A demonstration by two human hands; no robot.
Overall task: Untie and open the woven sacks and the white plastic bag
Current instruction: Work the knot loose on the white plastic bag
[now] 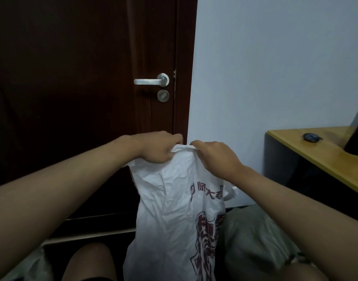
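A white plastic bag [170, 209] with dark red print hangs upright in front of me, crumpled along its length. My left hand [157, 147] pinches the bag's top edge on the left side. My right hand [214, 155] pinches the same top edge on the right side, close to the left hand. A loose handle of the bag sticks out below my right wrist. A grey-green woven sack [253, 240] lies low on the right, partly behind the bag and my right forearm. Its mouth is hidden.
A dark wooden door [83, 78] with a metal lever handle [151, 80] stands straight ahead. A pale wall fills the right. A wooden desk [323, 159] with a small dark object [311, 137] is at the right. My knees show at the bottom.
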